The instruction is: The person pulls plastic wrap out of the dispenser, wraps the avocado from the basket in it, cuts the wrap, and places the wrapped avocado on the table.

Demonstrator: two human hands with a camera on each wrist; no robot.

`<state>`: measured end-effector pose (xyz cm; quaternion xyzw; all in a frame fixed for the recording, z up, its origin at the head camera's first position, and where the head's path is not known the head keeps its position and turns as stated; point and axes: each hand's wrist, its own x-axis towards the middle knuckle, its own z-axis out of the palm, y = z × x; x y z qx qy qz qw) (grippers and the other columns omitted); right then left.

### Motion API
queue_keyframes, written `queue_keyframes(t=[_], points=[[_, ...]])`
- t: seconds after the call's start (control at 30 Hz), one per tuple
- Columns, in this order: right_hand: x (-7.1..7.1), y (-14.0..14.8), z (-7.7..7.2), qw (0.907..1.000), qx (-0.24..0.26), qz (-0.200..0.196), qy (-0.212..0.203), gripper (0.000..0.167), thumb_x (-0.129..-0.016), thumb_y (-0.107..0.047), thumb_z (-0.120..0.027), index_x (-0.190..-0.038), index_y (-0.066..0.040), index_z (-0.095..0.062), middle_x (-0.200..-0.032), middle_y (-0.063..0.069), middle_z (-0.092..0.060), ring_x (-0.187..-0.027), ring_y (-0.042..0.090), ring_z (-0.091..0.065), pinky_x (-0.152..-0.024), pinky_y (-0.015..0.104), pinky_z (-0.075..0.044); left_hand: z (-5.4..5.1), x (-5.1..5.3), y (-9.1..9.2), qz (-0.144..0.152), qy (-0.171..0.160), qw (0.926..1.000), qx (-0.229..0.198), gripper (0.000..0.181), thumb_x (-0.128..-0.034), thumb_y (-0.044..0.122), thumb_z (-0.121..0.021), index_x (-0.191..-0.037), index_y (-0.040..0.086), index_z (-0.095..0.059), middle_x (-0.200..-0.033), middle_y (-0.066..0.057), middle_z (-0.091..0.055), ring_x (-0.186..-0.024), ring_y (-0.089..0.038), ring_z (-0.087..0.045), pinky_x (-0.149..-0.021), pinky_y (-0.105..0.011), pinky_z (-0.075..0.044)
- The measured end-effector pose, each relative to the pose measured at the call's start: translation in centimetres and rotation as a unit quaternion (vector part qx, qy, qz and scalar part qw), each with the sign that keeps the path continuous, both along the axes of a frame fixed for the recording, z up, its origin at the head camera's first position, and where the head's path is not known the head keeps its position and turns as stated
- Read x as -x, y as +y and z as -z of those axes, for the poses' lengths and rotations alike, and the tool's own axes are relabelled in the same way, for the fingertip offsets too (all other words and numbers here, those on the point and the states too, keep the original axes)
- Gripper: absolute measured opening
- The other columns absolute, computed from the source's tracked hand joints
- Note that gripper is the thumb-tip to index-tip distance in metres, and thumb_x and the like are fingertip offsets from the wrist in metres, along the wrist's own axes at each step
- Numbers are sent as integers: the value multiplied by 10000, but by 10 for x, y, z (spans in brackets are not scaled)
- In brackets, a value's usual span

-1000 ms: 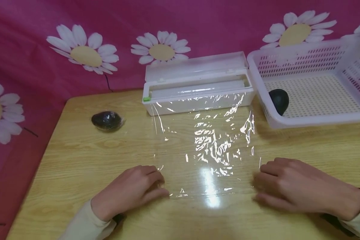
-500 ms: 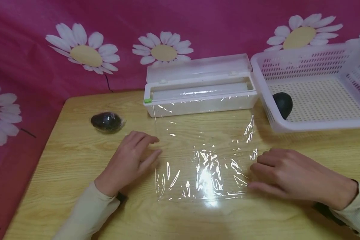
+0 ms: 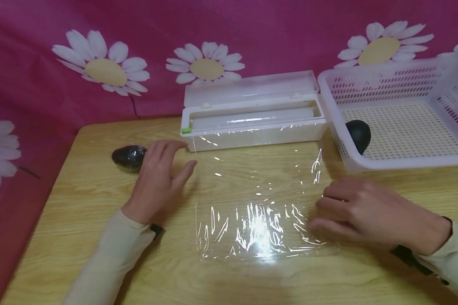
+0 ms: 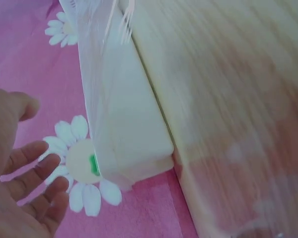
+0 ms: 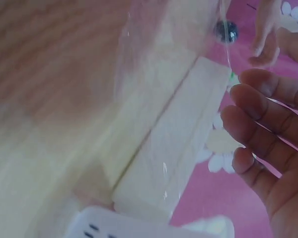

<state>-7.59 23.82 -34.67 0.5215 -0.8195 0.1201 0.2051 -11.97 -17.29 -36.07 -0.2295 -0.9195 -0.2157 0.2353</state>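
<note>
A sheet of cling film [image 3: 233, 228] lies drawn out over the table, running from the roll [image 3: 252, 118] in a white dispenser box [image 3: 259, 133] whose lid stands up. My left hand [image 3: 156, 182] is left of the sheet near the box's left end, thumb and fingers apart, holding nothing. Behind its fingers a dark, avocado-like fruit [image 3: 127, 157], wrapped in film, is partly hidden. At the sheet's right edge is my right hand [image 3: 360, 212]; its fingers [image 5: 248, 101] bend loosely around nothing in the right wrist view.
A white plastic basket [image 3: 416, 163] stands at the right, next to the box. One dark, avocado-like fruit [image 3: 358, 135] lies in it at the left wall. Behind the table [image 3: 80, 203] hangs a pink cloth [image 3: 275, 34] with daisies.
My left hand has moved from the sheet's near left corner up toward the box and the wrapped fruit. The film has settled onto the table. My right hand has shifted slightly left.
</note>
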Motion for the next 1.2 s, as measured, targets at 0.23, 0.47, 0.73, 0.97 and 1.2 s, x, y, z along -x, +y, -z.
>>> queue_keyframes(t=[0.23,0.47,0.73,0.97,1.2], points=[[16,15,-16,9969,467,46,627,580,-1078,-538,-437,-737,-146,-697,-684,-70,-587,-607,96,-499,-542,294,-490,5,-3,11,582,-628,9949,524,458,-941,340,-739,-1282,55,-631,-1310,-149,-599,-1298,-375,-487,-1124,-548,-382],[38,42,-40,9943,332,512,875,675,-1060,-591,-432,-707,-105,-738,-641,-12,-665,-530,131,-554,-499,339,-529,7,-11,19,1156,-1277,9807,928,303,-981,335,-695,-1175,103,-709,-1263,-67,-651,-1299,-290,-505,-1168,-487,-392],[70,79,-50,9903,164,1373,123,776,-994,-731,-397,-715,-100,-749,-657,15,-700,-496,37,-538,-468,148,-437,7,-14,25,1570,-1766,9640,1222,271,-1002,330,-668,-1167,121,-720,-1246,-40,-656,-1245,-224,-538,-1121,-405,-481],[92,95,-54,9662,-607,2446,-548,179,-849,-287,-823,-858,-119,-763,-723,-3,-681,-533,-20,-451,-470,162,-404,10,-18,28,1727,-1850,9547,1567,273,-1002,341,-666,-1159,124,-721,-1221,-57,-675,-1221,-233,-574,-1111,-402,-501],[111,100,-49,9462,-1273,2793,-1021,256,-784,-209,-869,-989,-98,-762,-867,55,-722,-596,77,-523,-499,228,-448,8,-23,29,1791,-2050,9422,1954,279,-998,347,-678,-1154,121,-729,-1122,-34,-680,-1064,-186,-625,-992,-362,-557]])
